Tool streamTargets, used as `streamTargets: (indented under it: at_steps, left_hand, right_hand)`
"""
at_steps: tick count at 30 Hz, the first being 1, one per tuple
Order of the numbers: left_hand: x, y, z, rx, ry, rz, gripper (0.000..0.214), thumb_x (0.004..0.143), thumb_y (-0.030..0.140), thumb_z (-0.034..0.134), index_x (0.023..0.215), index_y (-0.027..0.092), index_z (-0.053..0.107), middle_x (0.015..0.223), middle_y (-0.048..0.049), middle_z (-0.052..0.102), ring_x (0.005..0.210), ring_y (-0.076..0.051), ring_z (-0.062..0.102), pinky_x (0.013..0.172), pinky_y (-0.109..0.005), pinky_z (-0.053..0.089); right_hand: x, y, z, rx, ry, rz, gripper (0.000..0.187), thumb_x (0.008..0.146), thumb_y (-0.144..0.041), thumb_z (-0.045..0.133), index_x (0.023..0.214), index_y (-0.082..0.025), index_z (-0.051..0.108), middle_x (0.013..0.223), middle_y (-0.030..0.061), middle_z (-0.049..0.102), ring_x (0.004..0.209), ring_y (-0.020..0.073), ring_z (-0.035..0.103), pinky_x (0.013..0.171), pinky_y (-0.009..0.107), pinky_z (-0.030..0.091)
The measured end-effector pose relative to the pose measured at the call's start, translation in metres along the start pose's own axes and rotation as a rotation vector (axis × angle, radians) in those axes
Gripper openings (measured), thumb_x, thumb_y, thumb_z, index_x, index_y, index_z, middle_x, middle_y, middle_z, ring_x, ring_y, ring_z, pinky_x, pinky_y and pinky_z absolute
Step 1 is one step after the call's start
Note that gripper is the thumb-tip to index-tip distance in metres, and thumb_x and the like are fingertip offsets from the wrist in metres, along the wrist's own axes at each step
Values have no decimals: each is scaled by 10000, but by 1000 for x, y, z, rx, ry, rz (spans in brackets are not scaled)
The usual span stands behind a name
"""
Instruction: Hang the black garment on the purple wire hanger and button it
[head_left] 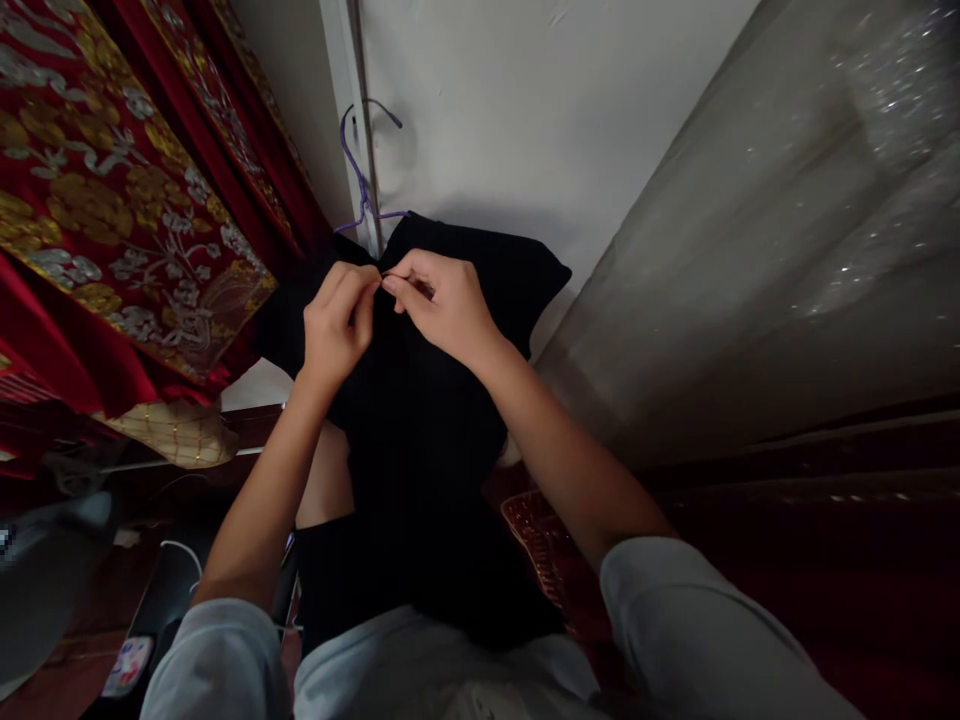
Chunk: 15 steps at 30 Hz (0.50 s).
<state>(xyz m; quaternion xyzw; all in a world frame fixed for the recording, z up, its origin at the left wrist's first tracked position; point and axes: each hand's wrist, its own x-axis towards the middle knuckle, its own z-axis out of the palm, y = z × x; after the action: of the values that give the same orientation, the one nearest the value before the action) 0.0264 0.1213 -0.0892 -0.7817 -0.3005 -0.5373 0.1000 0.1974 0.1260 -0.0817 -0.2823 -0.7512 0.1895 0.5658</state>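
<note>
A black short-sleeved garment (420,400) hangs on a purple wire hanger (364,190) against the wall. At its neckline my left hand (341,315) is closed in a pinch, thumb against fingers. Touching it fingertip to fingertip, my right hand (442,300) pinches too, at the same spot on the neckline. Whatever small part lies between the fingertips is too dark and small to make out.
Red cloth with gold and silver embroidery (142,190) hangs on the left. A grey sheet of clear plastic (750,260) covers things on the right. The hanger hooks over a white upright strip (356,90) on the wall. A dark seat or case (180,570) stands lower left.
</note>
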Motion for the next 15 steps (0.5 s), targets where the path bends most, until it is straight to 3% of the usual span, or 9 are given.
streamTargets:
  at_steps: [5,9,11,15]
  left_hand:
    - [-10,-8,9,57,21,17,318,1112,369,418,1026,171,652,963,-76,651,939,-171,664,874,-303,527]
    - [-31,-13,19,92,-70,-15,273,1102,278,422,1030,159,657,963,-76,671,892,-158,657,794,-267,514]
    - [-39,-14,22,75,-27,-49,238,1089,244,444,1006,160,650,937,-71,680,876,-154,659,789,-263,513]
    - [-36,-9,16,64,158,-72,188,1074,232,483,995,171,642,928,-59,685,874,-149,664,817,-271,522]
  right_hand:
    - [-1,14,10,74,97,17,358,1023,-488,556,864,-178,638,680,-10,615,604,95,564,621,232,436]
    - [12,13,6,5,226,-29,406,1041,-533,488,877,-196,642,684,-7,592,634,118,559,666,256,453]
    - [14,10,3,-71,179,-51,376,1040,-502,503,889,-196,659,696,0,598,662,132,565,691,268,455]
    - [5,7,-1,-223,-57,-61,250,1018,-343,541,899,-175,683,783,26,671,683,138,572,710,283,428]
